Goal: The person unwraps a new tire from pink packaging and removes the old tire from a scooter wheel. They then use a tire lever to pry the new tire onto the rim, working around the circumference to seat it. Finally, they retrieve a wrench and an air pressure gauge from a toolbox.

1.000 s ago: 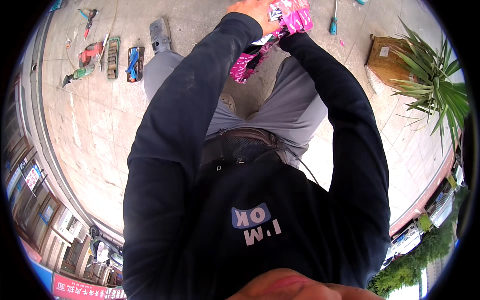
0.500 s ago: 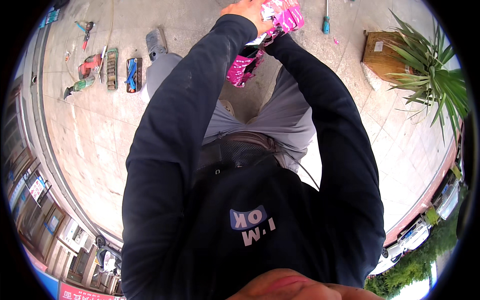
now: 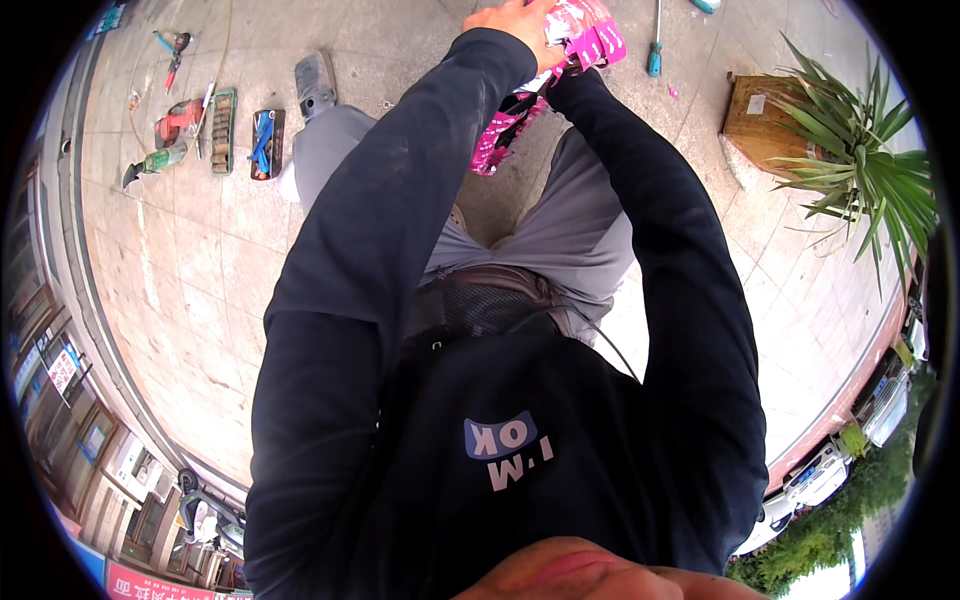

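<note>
- Two sleeved arms of mine reach to the far edge of the view, where the pink package [image 3: 598, 48] sits between my hands, beyond my grey-trousered knees.
- My left hand [image 3: 513, 22] is curled over the package's left side, fingers bent and pressed to the wrapping; the top of the view cuts across it, so I can't make out every fingertip.
- My right hand is hidden under the package's near side; only the dark right cuff [image 3: 572, 90] shows, and I cannot tell how wide or closed that hand is.
- One ragged flap of pink wrapping [image 3: 488, 158] hangs on the near side, below my left wrist, between my legs.
- Out to the right, pale tiled floor [image 3: 690, 150] runs from my right forearm to a wooden planter [image 3: 750, 120] with a spiky plant [image 3: 865, 170].
- A teal-handled screwdriver [image 3: 655, 60] lies on that side, far up, apart from the package.
- Over to the left, past a grey shoe [image 3: 315, 85], a dark box of blue tools [image 3: 266, 147] and a green tray [image 3: 222, 135] lie side by side; farther left is a red tool [image 3: 180, 122].
- Left of everything, a grey strip [image 3: 75, 200] edges the tiles.
</note>
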`<state>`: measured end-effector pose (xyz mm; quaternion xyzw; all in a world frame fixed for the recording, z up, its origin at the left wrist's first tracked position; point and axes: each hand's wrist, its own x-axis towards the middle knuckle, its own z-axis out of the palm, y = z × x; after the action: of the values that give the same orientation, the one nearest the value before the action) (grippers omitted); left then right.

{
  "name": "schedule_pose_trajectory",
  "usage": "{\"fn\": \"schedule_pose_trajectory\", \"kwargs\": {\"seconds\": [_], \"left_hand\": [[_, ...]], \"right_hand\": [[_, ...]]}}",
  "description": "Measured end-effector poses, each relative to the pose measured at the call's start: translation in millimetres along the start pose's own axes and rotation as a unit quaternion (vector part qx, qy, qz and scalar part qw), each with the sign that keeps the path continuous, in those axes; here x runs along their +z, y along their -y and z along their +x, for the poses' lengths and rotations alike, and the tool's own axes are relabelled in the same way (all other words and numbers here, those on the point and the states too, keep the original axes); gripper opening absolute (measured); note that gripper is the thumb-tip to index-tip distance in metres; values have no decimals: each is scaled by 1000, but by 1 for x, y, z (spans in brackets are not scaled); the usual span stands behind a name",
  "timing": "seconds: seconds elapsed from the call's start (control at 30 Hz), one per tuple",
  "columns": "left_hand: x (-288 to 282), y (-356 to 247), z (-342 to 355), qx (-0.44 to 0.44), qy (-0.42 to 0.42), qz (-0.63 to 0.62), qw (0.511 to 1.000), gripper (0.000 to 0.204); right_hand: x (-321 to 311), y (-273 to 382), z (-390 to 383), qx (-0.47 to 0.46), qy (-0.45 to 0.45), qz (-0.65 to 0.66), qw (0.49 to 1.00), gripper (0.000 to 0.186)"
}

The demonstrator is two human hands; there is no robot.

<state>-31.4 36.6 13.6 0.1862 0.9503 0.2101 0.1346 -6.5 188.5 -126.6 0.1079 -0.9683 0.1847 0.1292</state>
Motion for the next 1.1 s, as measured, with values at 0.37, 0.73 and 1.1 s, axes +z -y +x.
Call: {"fn": "schedule_pose_trajectory", "kwargs": {"seconds": [0.37,0.73,1.1], "left_hand": [[18,28,-11,-4,-79,-13,997,85],[33,-10,-77,129,-294,-256,912,56],[-1,40,-96,-168,-165,-838,491,30]], "right_hand": [[-144,-22,-117,325,304,121,887,42],[-153,65,-88,371,-93,543,747,48],[-130,64,-92,177,-82,-43,980,49]]}}
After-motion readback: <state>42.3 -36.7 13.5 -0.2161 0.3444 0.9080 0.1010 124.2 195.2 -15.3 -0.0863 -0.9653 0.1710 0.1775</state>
